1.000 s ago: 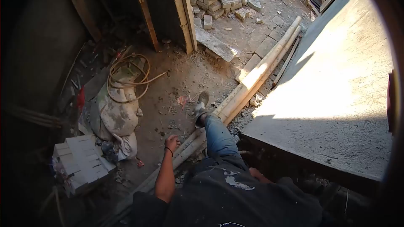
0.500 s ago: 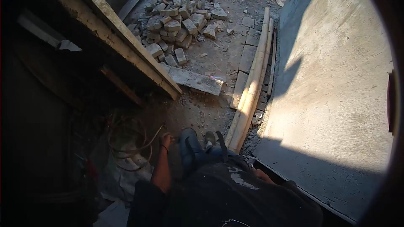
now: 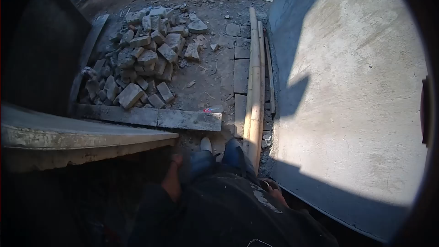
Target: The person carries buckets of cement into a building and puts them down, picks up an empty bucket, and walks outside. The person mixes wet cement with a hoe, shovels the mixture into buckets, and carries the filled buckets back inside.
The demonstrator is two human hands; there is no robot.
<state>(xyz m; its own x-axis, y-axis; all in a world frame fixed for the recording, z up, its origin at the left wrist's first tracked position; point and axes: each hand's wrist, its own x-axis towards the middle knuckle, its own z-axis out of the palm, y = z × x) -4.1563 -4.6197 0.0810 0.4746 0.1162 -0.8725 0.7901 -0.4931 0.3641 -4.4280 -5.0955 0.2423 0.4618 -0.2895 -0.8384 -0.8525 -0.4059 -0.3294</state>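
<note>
My left hand (image 3: 177,159) hangs low beside my jeans (image 3: 201,161), close to the end of a concrete ledge (image 3: 91,139). It is small and dim, and its fingers are too blurred to make out. On the other side, my right hand (image 3: 274,194) is partly covered by my dark shirt (image 3: 215,206). Its fingers are mostly hidden, so I cannot tell whether it holds anything. Nearest to that hand lie long bamboo poles (image 3: 257,91). One light shoe (image 3: 206,144) shows on the ground in front of me.
A heap of grey blocks (image 3: 148,55) lies ahead to the left, behind a low concrete slab edging (image 3: 190,120). Flat paving slabs (image 3: 241,75) run beside the poles. A plastered wall (image 3: 347,87) rises on the right. Rubble litters the dirt ground (image 3: 201,77).
My view has swung left and forward. The block heap and slab edging appear nearer, and the ledge now crosses the left side. The coiled hose has dropped out of sight.
</note>
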